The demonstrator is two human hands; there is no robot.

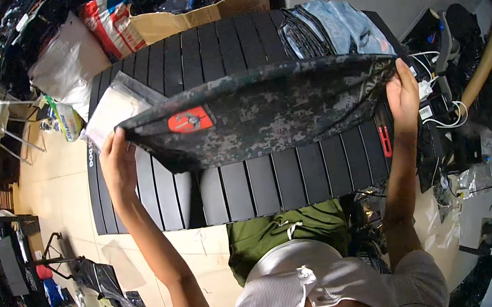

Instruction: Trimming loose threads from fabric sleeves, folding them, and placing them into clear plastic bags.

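Observation:
A dark camouflage cloth garment (271, 110) with a red patch is stretched out above the black slatted table (251, 196). I cannot tell exactly which garment it is. My left hand (118, 161) pinches its left end, the fingers closed on the fabric. At the other end, my right hand (403, 92) grips the upper right corner. The upper edge bows upward between my hands while the lower part hangs in soft folds. Behind the left end, clear plastic packets (118, 105) with pale contents lie on the table.
Folded blue jeans (344, 25) are stacked at the table's far right. A red-handled tool (385, 140) lies near the right edge. Beyond the table stand an open cardboard box (203, 15) and a white sack (68, 56). White cables (446, 115) run at the right.

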